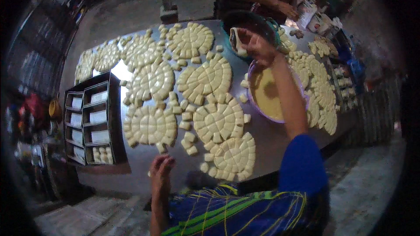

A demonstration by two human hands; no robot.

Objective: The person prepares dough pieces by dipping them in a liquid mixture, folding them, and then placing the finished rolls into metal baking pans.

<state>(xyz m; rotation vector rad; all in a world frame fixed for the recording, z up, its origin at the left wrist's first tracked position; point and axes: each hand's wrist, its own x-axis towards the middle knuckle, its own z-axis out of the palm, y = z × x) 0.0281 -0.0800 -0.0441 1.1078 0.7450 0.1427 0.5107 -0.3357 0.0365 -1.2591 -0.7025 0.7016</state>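
Observation:
Over the far side of the metal table, my right hand (261, 50) reaches to a green basin (227, 43). Its fingers close at the edge of a pale, scoop-like container (236, 39) with a dark inside; blur hides the exact grip. Below my right forearm stands a purple-rimmed bowl (267, 98) of yellowish contents. My left hand (162, 166) is curled near the table's front edge, fingertips together, just below a small dough piece (161, 147). Whether it pinches anything is hidden. Beyond it lies a round of cut dough pieces (151, 126), one of several slabs.
At the left stands a dark divided tray (114, 118) with lined compartments, one holding small dough pieces (102, 154). More dough (321, 87) covers the table's right end, beside another filled tray (345, 85). Another person's arm (271, 1) is across the table near plastic bags (306, 13).

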